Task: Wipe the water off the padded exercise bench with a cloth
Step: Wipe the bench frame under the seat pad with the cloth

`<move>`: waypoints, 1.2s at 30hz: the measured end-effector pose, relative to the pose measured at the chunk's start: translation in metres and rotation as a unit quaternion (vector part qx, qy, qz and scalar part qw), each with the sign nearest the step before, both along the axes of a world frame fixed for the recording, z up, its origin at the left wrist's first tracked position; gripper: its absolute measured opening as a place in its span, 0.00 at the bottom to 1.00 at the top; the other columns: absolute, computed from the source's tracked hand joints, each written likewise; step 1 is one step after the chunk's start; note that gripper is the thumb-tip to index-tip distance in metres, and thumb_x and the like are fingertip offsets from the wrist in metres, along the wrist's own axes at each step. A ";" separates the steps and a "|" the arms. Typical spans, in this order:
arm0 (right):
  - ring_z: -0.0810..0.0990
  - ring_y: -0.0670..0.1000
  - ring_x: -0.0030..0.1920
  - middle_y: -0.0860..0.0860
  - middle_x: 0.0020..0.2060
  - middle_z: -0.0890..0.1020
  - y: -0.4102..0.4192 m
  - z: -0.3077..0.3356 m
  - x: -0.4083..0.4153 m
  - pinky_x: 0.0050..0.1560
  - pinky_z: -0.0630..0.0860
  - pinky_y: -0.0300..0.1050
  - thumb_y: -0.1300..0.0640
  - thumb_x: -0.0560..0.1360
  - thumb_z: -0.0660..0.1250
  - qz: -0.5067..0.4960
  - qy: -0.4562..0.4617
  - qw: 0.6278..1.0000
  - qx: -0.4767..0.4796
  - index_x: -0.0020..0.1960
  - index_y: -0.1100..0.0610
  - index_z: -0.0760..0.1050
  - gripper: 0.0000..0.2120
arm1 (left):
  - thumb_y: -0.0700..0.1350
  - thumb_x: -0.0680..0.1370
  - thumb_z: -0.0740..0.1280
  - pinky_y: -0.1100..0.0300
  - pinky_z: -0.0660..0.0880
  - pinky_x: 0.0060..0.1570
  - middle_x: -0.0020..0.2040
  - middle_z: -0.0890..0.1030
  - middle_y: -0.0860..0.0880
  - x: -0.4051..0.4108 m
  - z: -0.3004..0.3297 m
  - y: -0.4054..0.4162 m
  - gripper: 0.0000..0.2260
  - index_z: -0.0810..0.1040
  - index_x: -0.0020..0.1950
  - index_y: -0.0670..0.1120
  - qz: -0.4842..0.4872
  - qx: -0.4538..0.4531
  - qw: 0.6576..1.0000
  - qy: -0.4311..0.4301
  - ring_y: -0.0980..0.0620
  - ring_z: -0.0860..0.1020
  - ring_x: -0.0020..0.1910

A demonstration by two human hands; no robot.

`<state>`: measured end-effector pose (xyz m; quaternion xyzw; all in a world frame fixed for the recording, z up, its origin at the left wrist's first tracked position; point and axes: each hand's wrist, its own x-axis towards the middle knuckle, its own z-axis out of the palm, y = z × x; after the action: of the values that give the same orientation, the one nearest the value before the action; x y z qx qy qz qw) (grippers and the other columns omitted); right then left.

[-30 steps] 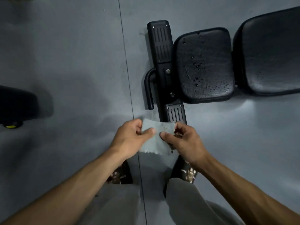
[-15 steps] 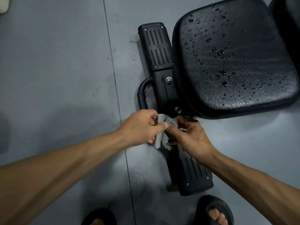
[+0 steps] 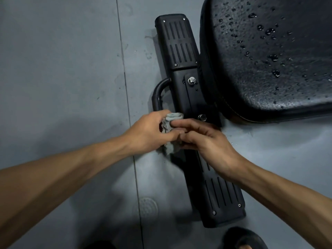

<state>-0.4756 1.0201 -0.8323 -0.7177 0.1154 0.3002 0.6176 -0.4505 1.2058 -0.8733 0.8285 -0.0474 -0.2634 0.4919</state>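
The black padded bench seat [image 3: 269,56] fills the upper right, its surface dotted with water drops. A small grey cloth [image 3: 170,121] is bunched up between both hands, below and left of the seat, over the bench's base bar. My left hand [image 3: 149,132] grips the cloth from the left. My right hand [image 3: 206,141] pinches it from the right with thumb and fingers. Most of the cloth is hidden inside the hands; a frayed end hangs below them.
The black foot bar [image 3: 181,51] of the bench runs from top centre to lower right, with a curved handle [image 3: 158,94] on its left. Grey rubber floor [image 3: 62,69] with a seam lies at left. A black sandal toe [image 3: 246,239] shows at the bottom edge.
The view has moved closer to the bench seat. The cloth went from spread flat between my hands to folded and bunched tight between them.
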 end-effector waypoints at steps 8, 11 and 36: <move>0.83 0.48 0.42 0.53 0.47 0.85 -0.005 -0.010 -0.001 0.39 0.77 0.37 0.56 0.77 0.73 -0.081 -0.057 0.994 -0.051 0.59 0.55 0.78 0.12 | 0.48 0.83 0.66 0.52 0.81 0.52 0.46 0.85 0.43 0.003 0.004 0.003 0.11 0.81 0.60 0.43 0.083 -0.204 0.967 0.127 0.49 0.83 0.46; 0.86 0.47 0.48 0.49 0.50 0.87 -0.002 -0.017 0.003 0.41 0.78 0.37 0.50 0.77 0.72 -0.047 0.013 0.998 -0.035 0.61 0.53 0.79 0.14 | 0.46 0.81 0.67 0.51 0.82 0.56 0.49 0.85 0.43 0.005 0.008 -0.003 0.13 0.79 0.61 0.38 0.098 -0.247 0.946 0.186 0.46 0.84 0.50; 0.79 0.50 0.36 0.52 0.36 0.83 -0.008 -0.022 0.010 0.36 0.75 0.37 0.62 0.82 0.63 -0.085 0.016 0.996 -0.010 0.54 0.59 0.80 0.07 | 0.45 0.74 0.69 0.61 0.63 0.35 0.32 0.77 0.44 0.100 -0.034 -0.052 0.08 0.76 0.36 0.43 0.141 0.148 0.953 -0.225 0.43 0.74 0.34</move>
<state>-0.4661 1.0119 -0.8543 -0.7065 0.1884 0.2568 0.6320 -0.3500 1.1538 -0.9071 0.9280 -0.0001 -0.0020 0.3725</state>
